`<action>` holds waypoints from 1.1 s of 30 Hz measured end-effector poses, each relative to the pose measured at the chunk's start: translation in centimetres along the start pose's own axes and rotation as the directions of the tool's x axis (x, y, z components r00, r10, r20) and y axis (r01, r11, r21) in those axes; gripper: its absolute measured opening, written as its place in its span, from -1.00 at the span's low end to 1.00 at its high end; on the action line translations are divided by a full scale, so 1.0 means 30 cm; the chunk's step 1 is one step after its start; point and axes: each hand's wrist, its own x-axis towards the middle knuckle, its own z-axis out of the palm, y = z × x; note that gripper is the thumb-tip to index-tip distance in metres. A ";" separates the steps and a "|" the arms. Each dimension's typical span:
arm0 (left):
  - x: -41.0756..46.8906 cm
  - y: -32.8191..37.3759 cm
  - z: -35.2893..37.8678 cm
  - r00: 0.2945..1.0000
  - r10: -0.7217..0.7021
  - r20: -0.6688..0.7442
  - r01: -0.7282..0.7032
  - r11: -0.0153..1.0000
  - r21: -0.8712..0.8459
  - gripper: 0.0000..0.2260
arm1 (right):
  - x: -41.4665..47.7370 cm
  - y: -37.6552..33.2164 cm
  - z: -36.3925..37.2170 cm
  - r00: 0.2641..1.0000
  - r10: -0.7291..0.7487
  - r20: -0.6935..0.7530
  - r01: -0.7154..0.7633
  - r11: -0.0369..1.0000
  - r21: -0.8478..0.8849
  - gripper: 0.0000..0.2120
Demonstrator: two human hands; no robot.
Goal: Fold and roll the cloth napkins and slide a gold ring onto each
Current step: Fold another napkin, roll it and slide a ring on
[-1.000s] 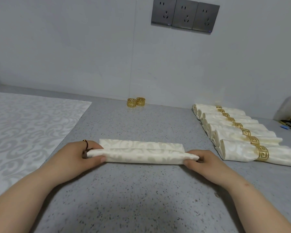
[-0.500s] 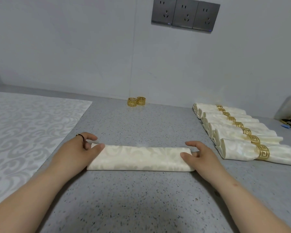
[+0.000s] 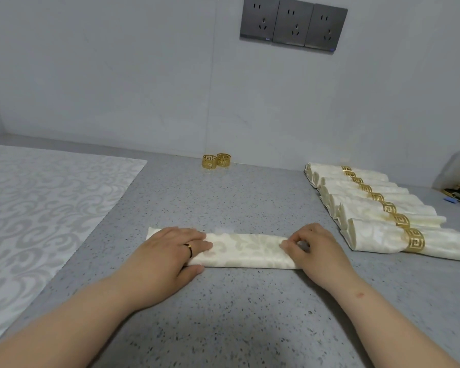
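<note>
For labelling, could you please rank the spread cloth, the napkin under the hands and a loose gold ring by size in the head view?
spread cloth
napkin
gold ring, farther away yet clearly smallest

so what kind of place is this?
Probably a back-of-house prep counter, restaurant or hotel at a guess: a grey speckled countertop against a plain wall with a bank of sockets, a row of rolled napkins in gold rings, and two spare rings by the wall.
</note>
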 end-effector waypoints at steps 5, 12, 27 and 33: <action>0.001 -0.015 0.011 0.997 -0.018 -0.069 0.018 1.000 -0.005 -0.40 | -0.026 0.013 -0.045 0.942 -0.298 0.156 0.310 0.949 -0.059 -0.73; 0.010 -0.022 0.021 0.977 0.047 -0.206 -0.042 0.999 0.025 -0.41 | -0.017 -0.007 -0.029 0.918 -0.365 0.151 0.387 0.908 -0.159 -0.79; 0.009 -0.008 0.002 0.998 0.028 -0.048 -0.031 0.996 -0.081 -0.64 | 0.025 0.011 0.015 0.990 -0.063 0.126 0.030 0.968 0.251 -0.65; 0.041 0.052 -0.011 0.999 0.009 -0.031 -0.012 0.996 -0.088 -0.58 | 0.018 0.011 0.009 0.987 -0.086 0.139 0.048 0.966 0.254 -0.81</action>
